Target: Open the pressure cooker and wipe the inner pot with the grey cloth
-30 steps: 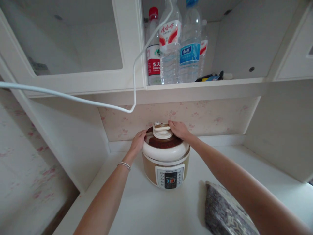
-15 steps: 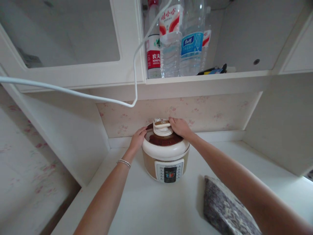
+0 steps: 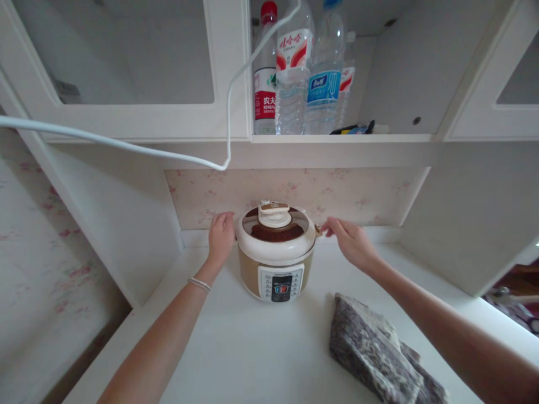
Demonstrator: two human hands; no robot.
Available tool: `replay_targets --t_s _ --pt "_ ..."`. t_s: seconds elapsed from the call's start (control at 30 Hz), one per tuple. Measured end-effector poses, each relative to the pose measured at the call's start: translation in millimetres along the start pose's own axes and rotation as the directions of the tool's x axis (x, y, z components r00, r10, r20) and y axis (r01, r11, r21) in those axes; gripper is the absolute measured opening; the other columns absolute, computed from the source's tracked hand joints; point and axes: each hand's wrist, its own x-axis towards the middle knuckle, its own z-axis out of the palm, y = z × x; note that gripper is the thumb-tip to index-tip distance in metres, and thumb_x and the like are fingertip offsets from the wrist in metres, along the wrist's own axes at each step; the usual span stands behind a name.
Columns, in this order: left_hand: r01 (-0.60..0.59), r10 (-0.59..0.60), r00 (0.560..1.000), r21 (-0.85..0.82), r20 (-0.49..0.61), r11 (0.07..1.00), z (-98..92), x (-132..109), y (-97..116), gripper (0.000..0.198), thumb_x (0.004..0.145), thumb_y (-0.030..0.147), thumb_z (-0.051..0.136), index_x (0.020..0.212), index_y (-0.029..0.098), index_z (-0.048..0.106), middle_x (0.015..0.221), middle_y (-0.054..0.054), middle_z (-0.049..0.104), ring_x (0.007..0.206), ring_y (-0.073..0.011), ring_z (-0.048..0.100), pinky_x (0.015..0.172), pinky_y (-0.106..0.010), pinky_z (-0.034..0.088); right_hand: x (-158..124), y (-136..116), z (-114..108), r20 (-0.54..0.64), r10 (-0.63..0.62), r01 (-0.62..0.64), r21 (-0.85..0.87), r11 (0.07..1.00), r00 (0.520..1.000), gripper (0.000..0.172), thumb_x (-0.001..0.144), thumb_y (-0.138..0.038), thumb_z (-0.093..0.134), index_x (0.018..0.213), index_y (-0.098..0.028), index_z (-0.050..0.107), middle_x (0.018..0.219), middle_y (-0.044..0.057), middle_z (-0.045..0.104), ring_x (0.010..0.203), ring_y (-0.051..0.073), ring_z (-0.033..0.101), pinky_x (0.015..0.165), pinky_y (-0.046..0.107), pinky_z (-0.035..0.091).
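Observation:
An electric pressure cooker (image 3: 275,247) with a white rim, brown glossy lid top and tan body stands upright on the white counter, its control panel facing me. My left hand (image 3: 222,235) is beside the cooker's left side, open, with its fingers partly hidden and nothing visible in them. At the right, my right hand (image 3: 347,238) is open, its loosely bent fingers close to the small side handle (image 3: 319,230). Whether the fingertips touch that handle is hard to tell. The lid handle (image 3: 274,209) on top is free of both hands.
A grey-white patterned folded cloth (image 3: 374,348) lies at the front right of the counter (image 3: 252,348). Above, an open cabinet shelf (image 3: 337,138) holds several plastic bottles (image 3: 292,84). A white cable (image 3: 168,156) hangs across the upper left.
Both hands have left the cooker's lid. My left hand moved down to the left side, my right hand out to the right. The camera view has shifted a little.

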Motion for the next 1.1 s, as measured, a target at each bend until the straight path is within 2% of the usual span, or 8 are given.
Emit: replay_targets --t_s 0.07,0.13,0.33,0.53,0.73,0.97,1.03,1.1 --pt "-0.18 0.179 0.983 0.024 0.041 0.983 -6.4 -31 27 0.029 0.093 0.031 0.04 0.096 0.017 0.065 0.101 -0.009 0.065 0.103 -0.02 0.057 0.098 -0.038 0.041 -35 32 -15 0.109 0.106 -0.11 0.025 0.994 0.988 0.053 0.088 -0.061 0.037 0.078 -0.02 0.069 0.07 0.003 0.067 0.07 0.018 0.06 0.07 0.028 0.04" --pt "-0.371 0.378 0.875 -0.083 0.303 0.925 -3.7 -72 59 0.023 0.093 0.026 0.042 0.097 0.019 0.064 0.097 -0.006 0.066 0.098 -0.0167 0.059 0.101 -0.037 0.039 -65 66 -22 0.15 0.262 -0.28 0.118 0.953 0.953 0.056 0.085 -0.065 0.04 0.076 -0.018 0.069 0.066 0.004 0.066 0.067 0.018 0.06 0.069 0.029 0.041" --pt "-0.707 0.78 0.219 -0.456 0.586 0.541 43.7 -186 127 0.025 0.091 0.028 0.044 0.106 0.019 0.063 0.123 -0.006 0.059 0.124 -0.0201 0.045 0.116 -0.045 0.013 -128 129 -6 0.082 0.512 -0.505 0.353 0.788 0.855 0.054 0.081 -0.066 0.045 0.071 -0.017 0.066 0.055 0.002 0.058 0.056 0.015 0.052 0.061 0.028 0.04" --pt "-0.623 0.627 0.071 -0.457 0.776 0.635 95.2 -231 110 0.082 0.072 0.058 0.063 0.137 0.014 0.039 0.142 -0.01 0.045 0.131 -0.0275 0.037 0.105 -0.043 0.034 -153 135 2 0.089 0.552 -0.521 0.478 0.707 0.829 0.052 0.078 -0.065 0.05 0.072 -0.016 0.067 0.063 0.003 0.061 0.057 0.015 0.052 0.059 0.027 0.042" --pt "-0.677 0.544 0.193 -0.29 0.817 0.676 101.3 -254 98 0.046 0.083 0.02 0.051 0.128 0.018 0.047 0.098 -0.01 0.067 0.092 -0.0228 0.063 0.088 -0.039 0.045 -148 131 3 0.108 0.523 -0.499 0.509 0.701 0.845 0.049 0.079 -0.062 0.052 0.072 -0.015 0.066 0.06 0.003 0.06 0.057 0.015 0.053 0.058 0.027 0.042" --pt "-0.645 0.339 0.245 -0.108 0.908 0.757 32.3 -247 88 0.039 0.069 0.023 0.061 0.108 0.021 0.058 0.092 -0.012 0.067 0.079 -0.0298 0.063 0.055 -0.039 0.049 -157 149 6 0.098 0.613 -0.509 0.667 0.544 0.784 0.043 0.074 -0.057 0.06 0.073 -0.015 0.064 0.077 0.006 0.067 0.055 0.012 0.052 0.056 0.027 0.044" --pt "-0.507 0.246 0.347 -0.039 0.905 0.861 3.2 -221 77 0.033 0.062 0.024 0.063 0.094 0.024 0.062 0.086 -0.008 0.069 0.076 -0.0276 0.065 0.059 -0.036 0.05 -166 158 12 0.119 0.646 -0.547 0.657 0.518 0.754 0.043 0.072 -0.058 0.061 0.073 -0.015 0.064 0.076 0.005 0.067 0.055 0.013 0.053 0.056 0.027 0.044" --pt "-0.311 0.11 0.542 0.077 0.833 0.947 -28.1 -182 68 0.023 0.062 0.019 0.059 0.083 0.027 0.065 0.083 -0.003 0.071 0.075 -0.0246 0.066 0.063 -0.033 0.05 -177 167 20 0.149 0.665 -0.586 0.636 0.502 0.731 0.044 0.07 -0.059 0.061 0.072 -0.015 0.064 0.076 0.004 0.067 0.056 0.013 0.053 0.057 0.027 0.045"
